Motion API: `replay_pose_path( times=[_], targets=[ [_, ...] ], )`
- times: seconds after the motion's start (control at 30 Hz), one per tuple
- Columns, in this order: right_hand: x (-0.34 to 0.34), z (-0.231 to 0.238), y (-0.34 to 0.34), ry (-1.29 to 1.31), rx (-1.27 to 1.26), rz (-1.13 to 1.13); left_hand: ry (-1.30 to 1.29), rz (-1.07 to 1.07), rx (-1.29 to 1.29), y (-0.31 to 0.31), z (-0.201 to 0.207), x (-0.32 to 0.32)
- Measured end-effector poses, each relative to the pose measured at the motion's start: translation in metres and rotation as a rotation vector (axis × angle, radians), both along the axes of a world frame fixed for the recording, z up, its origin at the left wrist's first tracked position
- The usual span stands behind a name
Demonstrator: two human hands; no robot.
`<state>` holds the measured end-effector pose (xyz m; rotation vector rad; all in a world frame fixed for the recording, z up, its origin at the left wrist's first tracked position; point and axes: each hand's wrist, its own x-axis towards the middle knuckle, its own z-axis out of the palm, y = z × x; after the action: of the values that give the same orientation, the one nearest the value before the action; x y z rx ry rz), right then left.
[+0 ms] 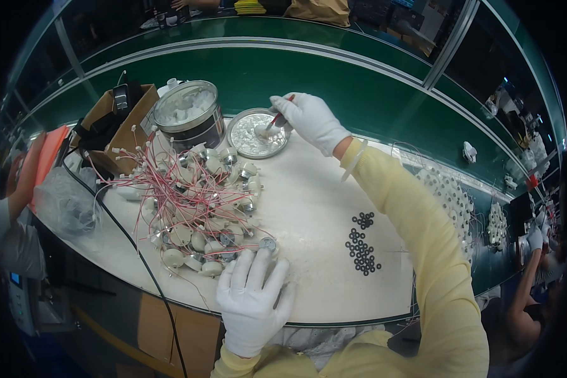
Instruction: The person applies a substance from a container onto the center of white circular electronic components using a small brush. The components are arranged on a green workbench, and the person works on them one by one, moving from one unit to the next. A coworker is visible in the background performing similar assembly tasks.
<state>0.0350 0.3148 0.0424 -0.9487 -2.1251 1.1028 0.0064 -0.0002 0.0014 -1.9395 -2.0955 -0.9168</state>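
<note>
In a white glove, my right hand (312, 120) grips a small brush (273, 123) with a reddish handle. Its tip is in a white paste-like lump on a round metal lid (239, 147). My left hand (253, 302), also gloved, lies with fingers stretched out at the near edge of the white table. Its fingertips are beside or touching a small round motor (268, 244); the exact contact is unclear. Just beyond lies a heap of small white-and-metal motors (211, 268) with tangled red and white wires (170, 183).
A large open tin (198, 129) of white paste stands behind the heap, next to a cardboard box (146, 101). Small black rings (362, 252) lie on the right. A black cable (132, 242) crosses the left edge. Other people work at both sides.
</note>
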Motion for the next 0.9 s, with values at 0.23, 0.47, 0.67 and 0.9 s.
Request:
replay_pose_path(
  times=[0.23, 0.47, 0.67, 0.9],
  targets=[
    [0.002, -0.003, 0.006, -0.145, 0.089, -0.012, 0.024, -0.004, -0.003, -0.001, -0.001, 0.000],
    [0.081, 0.071, -0.022, 0.121, -0.287, 0.025, 0.054, 0.005, -0.050, -0.001, 0.001, 0.005],
    [0.239, 0.115, -0.073, 0.327, -0.119, -0.153, 0.125, 0.020, -0.082, 0.002, -0.002, 0.016],
    [0.394, 0.102, -0.092, 0.295, -0.074, -0.509, 0.230, 0.024, -0.125, -0.005, -0.004, 0.022]
  ],
)
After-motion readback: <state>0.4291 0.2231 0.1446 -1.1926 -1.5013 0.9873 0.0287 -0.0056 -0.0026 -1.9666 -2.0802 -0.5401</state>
